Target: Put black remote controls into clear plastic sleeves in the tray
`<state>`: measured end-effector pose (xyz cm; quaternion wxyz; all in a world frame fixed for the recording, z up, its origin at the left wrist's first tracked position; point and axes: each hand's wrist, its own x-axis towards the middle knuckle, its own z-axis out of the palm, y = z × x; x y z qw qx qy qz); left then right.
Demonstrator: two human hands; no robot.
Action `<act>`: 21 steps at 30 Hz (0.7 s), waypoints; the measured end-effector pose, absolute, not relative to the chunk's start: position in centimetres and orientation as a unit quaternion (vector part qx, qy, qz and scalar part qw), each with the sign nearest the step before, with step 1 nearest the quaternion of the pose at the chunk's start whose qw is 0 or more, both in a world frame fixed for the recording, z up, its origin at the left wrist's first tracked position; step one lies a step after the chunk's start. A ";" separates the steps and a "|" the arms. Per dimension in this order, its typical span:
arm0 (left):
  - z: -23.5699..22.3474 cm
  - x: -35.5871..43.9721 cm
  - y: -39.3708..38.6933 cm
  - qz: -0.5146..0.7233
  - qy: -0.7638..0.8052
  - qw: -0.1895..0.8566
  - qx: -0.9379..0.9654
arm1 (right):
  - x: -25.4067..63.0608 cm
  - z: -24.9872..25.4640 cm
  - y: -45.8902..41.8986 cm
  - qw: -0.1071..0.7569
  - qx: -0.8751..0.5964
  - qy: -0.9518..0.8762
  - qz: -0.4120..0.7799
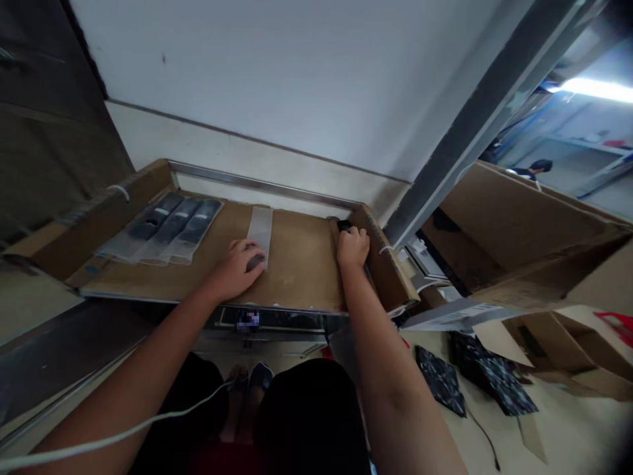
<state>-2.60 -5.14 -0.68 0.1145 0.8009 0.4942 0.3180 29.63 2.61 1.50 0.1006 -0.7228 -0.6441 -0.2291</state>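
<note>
Cardboard (301, 264) underlies the left hand (238, 269), half-open over a dark piece (255, 262); the right hand (353, 248) is closed, contents unclear.

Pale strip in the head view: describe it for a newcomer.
Find the cardboard-lined tray below the white panel. Near its middle, a narrow pale strip runs from the back edge to the left hand. Unlike the three dark-filled sleeves further left, it lies alone and its far part looks plain.

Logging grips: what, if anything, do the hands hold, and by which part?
Cannot tell: left hand is at the near end of the translucent sleeve; right hand hides any grip.
</note>
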 end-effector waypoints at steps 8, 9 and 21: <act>-1.3 -2.8 -4.9 0.339 0.486 0.109 0.798 | 29.4 1.1 1.9 0.116 -0.731 -0.635 -0.222; -1.3 -2.8 -4.9 0.342 0.484 0.107 0.798 | 29.5 1.0 1.8 0.117 -0.729 -0.639 -0.214; -0.9 -2.6 -5.1 0.335 0.491 0.109 0.796 | 29.2 1.3 1.7 0.120 -0.750 -0.622 -0.193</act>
